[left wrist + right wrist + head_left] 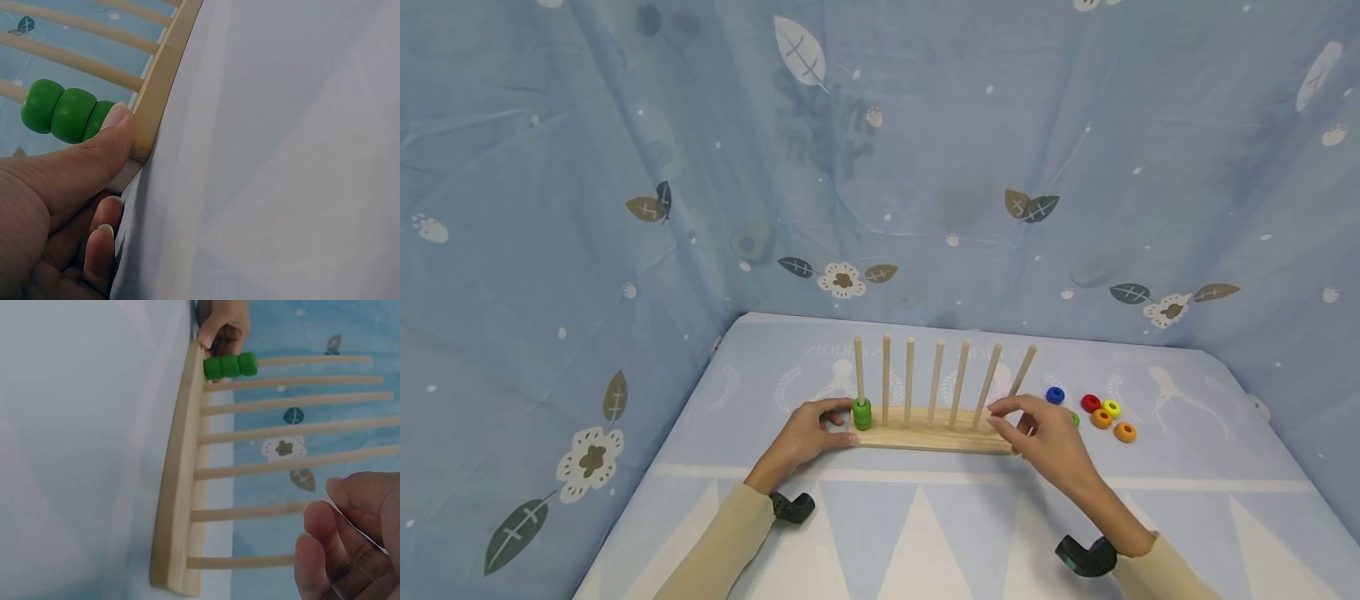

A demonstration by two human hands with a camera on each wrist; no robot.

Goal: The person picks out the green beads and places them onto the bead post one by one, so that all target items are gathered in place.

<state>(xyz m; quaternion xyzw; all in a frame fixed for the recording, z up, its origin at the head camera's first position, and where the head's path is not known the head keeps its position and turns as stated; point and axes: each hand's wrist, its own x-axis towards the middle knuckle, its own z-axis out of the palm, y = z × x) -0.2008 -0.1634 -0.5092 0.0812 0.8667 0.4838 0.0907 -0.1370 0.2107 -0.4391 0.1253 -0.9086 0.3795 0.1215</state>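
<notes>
A wooden peg stand point(928, 440) with several upright rods lies lengthwise across the table. Three green beads point(74, 114) are stacked on its leftmost rod, down at the base. My left hand point(807, 433) grips the left end of the base, the thumb beside the lowest bead and the fingers round the end. My right hand point(1047, 437) hovers by the rods at the right end, its fingers loosely bent with nothing between them. In the right wrist view a gap shows between thumb point(353, 494) and fingertips, close to the tops of the last two rods.
Loose beads lie right of the stand: a blue bead point(1056, 395), a red bead point(1091, 403), a yellow bead point(1112, 408), two orange beads point(1125, 432), and a green bead point(1074, 419) partly behind my right hand. A blue patterned curtain point(925, 167) hangs behind the table.
</notes>
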